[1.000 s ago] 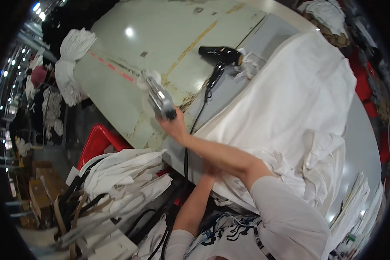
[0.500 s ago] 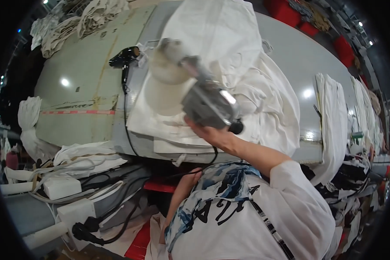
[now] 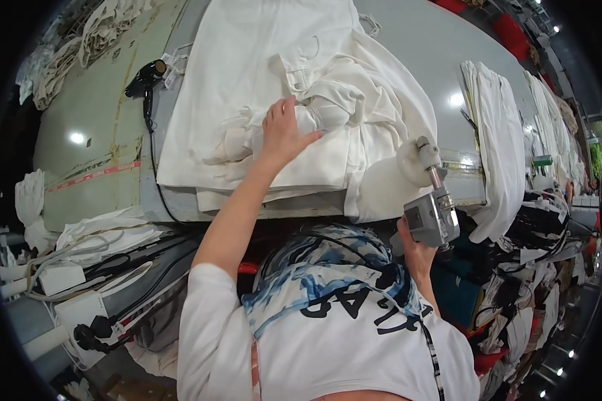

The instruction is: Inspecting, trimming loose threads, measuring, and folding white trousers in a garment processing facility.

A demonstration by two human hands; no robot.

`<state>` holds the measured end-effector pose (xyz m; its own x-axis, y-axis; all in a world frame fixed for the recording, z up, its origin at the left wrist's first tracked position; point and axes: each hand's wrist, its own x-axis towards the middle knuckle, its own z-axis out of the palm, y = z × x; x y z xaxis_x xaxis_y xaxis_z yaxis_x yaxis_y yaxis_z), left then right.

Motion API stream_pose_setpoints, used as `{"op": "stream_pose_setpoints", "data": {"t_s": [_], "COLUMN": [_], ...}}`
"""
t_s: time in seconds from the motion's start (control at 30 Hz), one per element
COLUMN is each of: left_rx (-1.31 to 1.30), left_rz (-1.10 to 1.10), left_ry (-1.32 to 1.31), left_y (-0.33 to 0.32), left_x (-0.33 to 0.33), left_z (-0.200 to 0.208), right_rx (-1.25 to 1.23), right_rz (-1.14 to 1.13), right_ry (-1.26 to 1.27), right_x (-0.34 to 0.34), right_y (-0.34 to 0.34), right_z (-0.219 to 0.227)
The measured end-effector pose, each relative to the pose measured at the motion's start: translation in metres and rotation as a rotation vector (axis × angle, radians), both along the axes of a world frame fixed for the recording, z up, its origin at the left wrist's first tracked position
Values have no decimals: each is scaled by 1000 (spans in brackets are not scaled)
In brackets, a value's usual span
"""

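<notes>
Pale white garments (image 3: 247,60) lie in layers over the grey table, the upper one bunched into folds near the middle. On those folds rests my left hand (image 3: 284,134), palm down, with the thumb stretched away from the fingers. A band with what looks like a buttonhole (image 3: 297,83) shows just beyond its fingertips. At the table's near edge, to the right, my right hand (image 3: 418,250) is wrapped round a grey spray gun (image 3: 428,220). The gun carries a translucent white bottle (image 3: 411,164) at its far end. The gun's body hides some of the right fingers.
A black hair dryer (image 3: 147,79) lies left of the garments, its cord running over the near edge. More white cloth (image 3: 498,147) drapes over the table's right side, with dark scissors (image 3: 470,118) beside it. Cables and white power boxes (image 3: 83,314) fill the lower left.
The spray gun has swung from above the middle of the garments to the near right edge, in my right hand. My left hand has come up from below the table edge onto the cloth.
</notes>
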<state>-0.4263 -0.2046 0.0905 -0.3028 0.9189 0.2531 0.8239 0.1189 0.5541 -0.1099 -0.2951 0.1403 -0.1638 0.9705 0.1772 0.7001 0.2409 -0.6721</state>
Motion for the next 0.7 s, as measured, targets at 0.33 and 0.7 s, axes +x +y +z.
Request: {"op": "stream_pose_setpoints", "data": {"t_s": [0.33,0.7], "left_rx": [-8,116], "left_rz": [121,182], "left_ry": [189,220], "left_y": [11,7], "left_x": [16,22], "left_z": [-52,-64], "right_rx": [-446,-186], "right_rz": [-67,0], "right_ry": [-43,164], "right_x": [4,-31], "right_y": [-28,-34], "right_z": [7,18]}}
